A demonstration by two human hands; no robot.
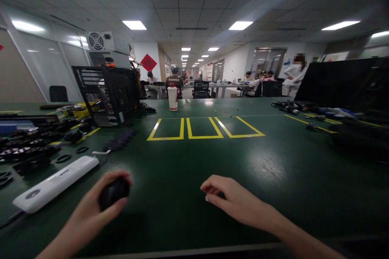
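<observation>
My left hand (pixel 103 202) is wrapped round a small rounded black object that looks like a computer mouse (pixel 114 192), with fingers over the far side and thumb along the near side. It is held above the dark green tabletop (pixel 170 170), to the right of a white power strip (pixel 57 184). My right hand (pixel 231 198) is over the table on the other side, fingers loosely curled and a gap between thumb and forefinger. Nothing shows in it.
Yellow tape frames (pixel 205 136) mark the table ahead, with a white cup (pixel 173 98) behind them. An open black computer case (pixel 112 97) stands at left, near black parts (pixel 27 141). Cables (pixel 288 107) lie at right beside a dark panel (pixel 340 79). Several people work farther back.
</observation>
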